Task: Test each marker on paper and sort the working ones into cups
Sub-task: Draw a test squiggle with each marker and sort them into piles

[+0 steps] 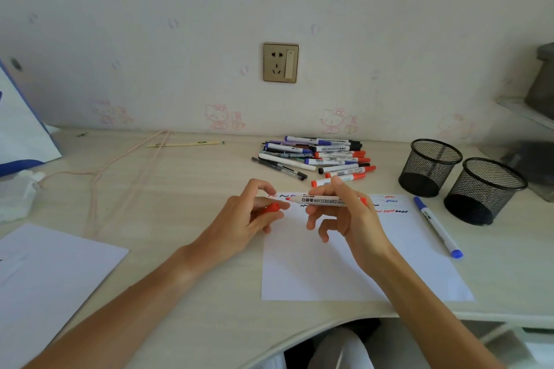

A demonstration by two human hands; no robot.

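Note:
My right hand (pixel 344 216) pinches a red whiteboard marker (pixel 323 200) and holds it level above the top of a white sheet of paper (pixel 344 272), bare tip pointing left. My left hand (pixel 248 216) grips the marker's red cap (pixel 271 207) just off the tip. Short red, blue and black squiggles (pixel 392 211) run along the paper's top edge. A pile of several markers and pens (pixel 317 157) lies behind the paper. Two black mesh cups (pixel 430 168) (pixel 484 190) stand at the right.
A blue-capped marker (pixel 437 226) lies on the paper's right edge beside the nearer cup. A second white sheet (pixel 45 284) lies at the front left. A pink cord (pixel 120 165), a thin stick (pixel 183 144) and a white and blue bag (pixel 21 141) lie at the back left.

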